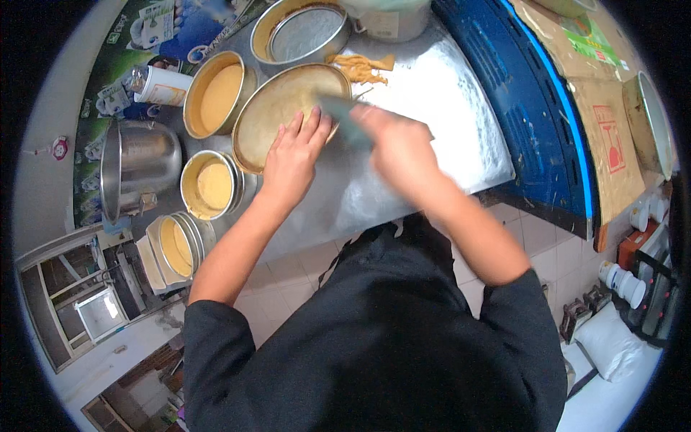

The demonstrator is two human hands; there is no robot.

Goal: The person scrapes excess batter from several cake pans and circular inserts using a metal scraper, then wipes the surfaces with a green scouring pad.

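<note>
My left hand (pixel 297 156) lies with its fingers on a large round tan baking pan (pixel 280 116), near its right edge. The pan's upper face looks flat and browned, with a narrow rim. In my right hand (pixel 402 146) is a flat dark green blade-like tool (pixel 345 116), blurred, so its exact kind is unclear. Its far end reaches over the pan's right edge, close to my left fingertips. Just beyond the pan sits a small pile of orange-brown shreds (pixel 361 67). All of these are on a shiny metal tabletop (pixel 432 129).
Left stand round tins with yellow lining or contents (pixel 213 183), a deeper tin (pixel 216 100), a steel pot (pixel 146 167) and a white cup (pixel 167 86). At the back are another round tin (pixel 307 32) and a whitish tub (pixel 394 19). A blue panel (pixel 496 97) borders the right.
</note>
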